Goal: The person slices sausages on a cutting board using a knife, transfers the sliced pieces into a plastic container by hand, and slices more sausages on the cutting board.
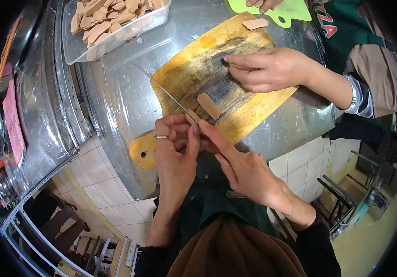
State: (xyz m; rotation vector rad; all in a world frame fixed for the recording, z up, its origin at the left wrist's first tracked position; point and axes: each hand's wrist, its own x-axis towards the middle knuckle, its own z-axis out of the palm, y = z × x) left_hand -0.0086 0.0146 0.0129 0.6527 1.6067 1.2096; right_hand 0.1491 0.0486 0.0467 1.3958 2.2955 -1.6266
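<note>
My left hand (176, 147), with a ring on one finger, is closed on a small tan piece (192, 115) near the front edge of the worn yellow board (171, 64). My right hand (240, 168) is closed round a thin knife (166, 92), its handle mostly hidden by the fingers. The blade lies against the piece and points up and left. Another tan piece (209, 106) rests on the board just beyond my hands. A further tan piece (255, 24) lies at the board's far end.
A co-worker's hand (272, 69) hangs over the board from the right. Another person's fingers (264, 4) touch a green board (295, 11). A clear plastic tub (161, 18) of tan pieces stands at the upper left on the metal table (115, 92).
</note>
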